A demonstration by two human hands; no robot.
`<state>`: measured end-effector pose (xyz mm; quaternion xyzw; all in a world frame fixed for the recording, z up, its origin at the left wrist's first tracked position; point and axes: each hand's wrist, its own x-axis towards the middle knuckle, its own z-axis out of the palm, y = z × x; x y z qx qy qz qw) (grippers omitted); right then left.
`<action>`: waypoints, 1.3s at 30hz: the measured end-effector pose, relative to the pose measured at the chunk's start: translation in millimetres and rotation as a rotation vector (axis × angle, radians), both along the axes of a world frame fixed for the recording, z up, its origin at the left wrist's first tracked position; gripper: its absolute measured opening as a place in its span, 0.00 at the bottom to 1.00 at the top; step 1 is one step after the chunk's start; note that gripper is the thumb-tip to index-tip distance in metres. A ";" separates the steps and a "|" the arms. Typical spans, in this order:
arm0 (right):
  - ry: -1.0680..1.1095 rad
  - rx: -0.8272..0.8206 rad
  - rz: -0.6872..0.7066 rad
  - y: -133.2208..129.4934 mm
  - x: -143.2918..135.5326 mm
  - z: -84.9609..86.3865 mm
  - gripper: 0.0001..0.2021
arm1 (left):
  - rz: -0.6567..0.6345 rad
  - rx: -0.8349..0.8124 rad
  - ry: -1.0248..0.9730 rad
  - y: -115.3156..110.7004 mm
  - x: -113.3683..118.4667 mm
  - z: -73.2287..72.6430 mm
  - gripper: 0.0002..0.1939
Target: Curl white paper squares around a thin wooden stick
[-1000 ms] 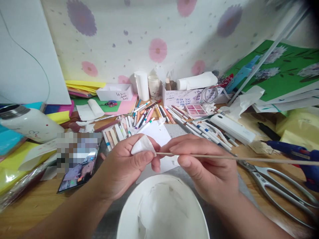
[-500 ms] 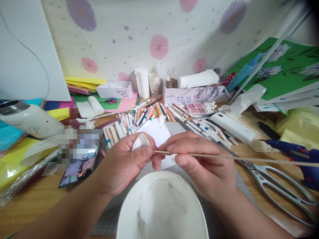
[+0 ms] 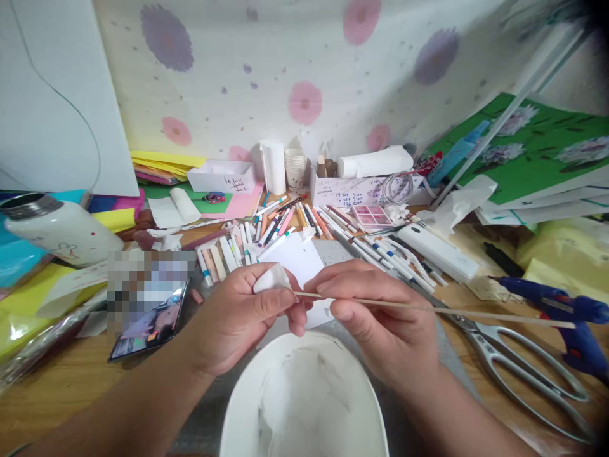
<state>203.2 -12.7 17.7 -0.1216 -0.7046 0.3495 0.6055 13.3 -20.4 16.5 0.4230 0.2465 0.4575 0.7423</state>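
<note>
My left hand (image 3: 254, 311) pinches a small folded piece of white paper (image 3: 272, 279) between thumb and fingers. One end of a thin wooden stick (image 3: 476, 312) meets the paper at my left fingertips. Closed lightly around that stick is my right hand (image 3: 385, 311), its thumb below and fingers above. The stick's far end reaches out to the right, across the blue glue gun (image 3: 556, 297). Below both hands stands a white oval bowl (image 3: 232, 412) with whitish paper-like material inside.
Metal scissors (image 3: 528, 368) lie at the right. A phone (image 3: 152, 311) and a white bottle (image 3: 61, 228) are on the left. Several markers (image 3: 276, 222) spread behind my hands, near a white power strip (image 3: 438, 251), paper cups (image 3: 295, 166) and a handwritten-on box (image 3: 352, 193).
The stick's far end has shifted left, so its tip now shows. My right hand has moved slightly left, and the white paper looks flatter. The whole view has shifted a little.
</note>
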 end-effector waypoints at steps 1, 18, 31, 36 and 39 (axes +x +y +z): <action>0.003 -0.004 -0.004 -0.1 0.0 -0.7 0.10 | -0.003 -0.004 -0.004 -0.1 -0.1 -0.3 0.07; 0.162 -0.236 -0.005 0.3 -3.4 -21.9 0.07 | 0.400 0.375 0.622 -8.2 -3.5 2.5 0.02; 0.112 -0.214 -0.038 -3.4 -3.8 -15.1 0.07 | 0.357 0.617 0.845 -3.6 -3.8 -3.6 0.12; 0.101 -0.213 -0.014 -3.0 -4.0 -12.1 0.08 | 0.410 0.489 0.745 -4.7 -6.6 -4.2 0.04; 0.112 -0.217 0.023 -2.5 -2.9 -13.3 0.09 | 0.395 0.517 0.703 -6.2 -8.2 -4.5 0.02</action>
